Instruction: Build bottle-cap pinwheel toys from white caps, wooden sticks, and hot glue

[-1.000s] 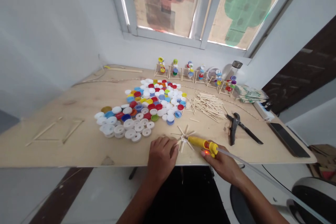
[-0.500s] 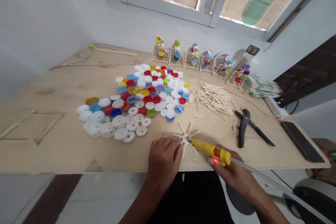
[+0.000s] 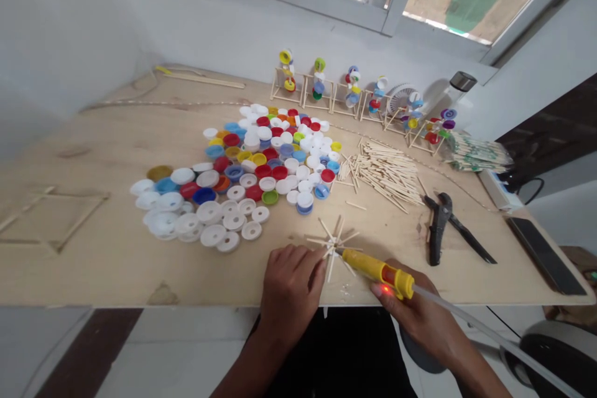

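My right hand (image 3: 420, 314) grips a yellow glue gun (image 3: 379, 270) with a clear glue stick trailing behind it and a red light on. Its nozzle touches the middle of a small star of wooden sticks (image 3: 332, 240) lying on the plywood table (image 3: 116, 255). My left hand (image 3: 290, 289) rests on the table's near edge, fingers curled, its fingertips pinching the near-left sticks of the star.
A spread of coloured and white bottle caps (image 3: 247, 171) covers the table's middle. A pile of loose sticks (image 3: 382, 173) lies right of it, then black pliers (image 3: 441, 227) and a dark phone (image 3: 543, 255). Several stick-and-cap models (image 3: 354, 96) line the back under the window.
The camera tilted down and slightly closer, so everything shifted up in view. Both hands stay at the stick star with the glue gun tip on its centre.
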